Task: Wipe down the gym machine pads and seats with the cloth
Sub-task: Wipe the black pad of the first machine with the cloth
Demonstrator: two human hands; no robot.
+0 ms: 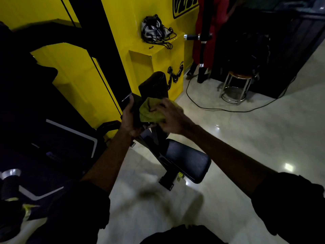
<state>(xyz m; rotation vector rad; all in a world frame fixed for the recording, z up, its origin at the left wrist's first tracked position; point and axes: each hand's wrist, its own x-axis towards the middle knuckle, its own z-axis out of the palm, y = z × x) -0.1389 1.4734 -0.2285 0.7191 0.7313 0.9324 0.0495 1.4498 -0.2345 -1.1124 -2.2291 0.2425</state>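
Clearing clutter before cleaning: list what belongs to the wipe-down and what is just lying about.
For the job: crumpled yellow-green cloth in the right hand; black upright back pad; black padded seat; left hand gripping a dark object.
Lying about: round metal-legged stool; grey drawstring bag on the yellow ledge; black cable on the floor.

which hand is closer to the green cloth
Right. The right hand holds the green cloth, bunched under its fingers; the left hand is just left of it, wrapped round a dark machine part.
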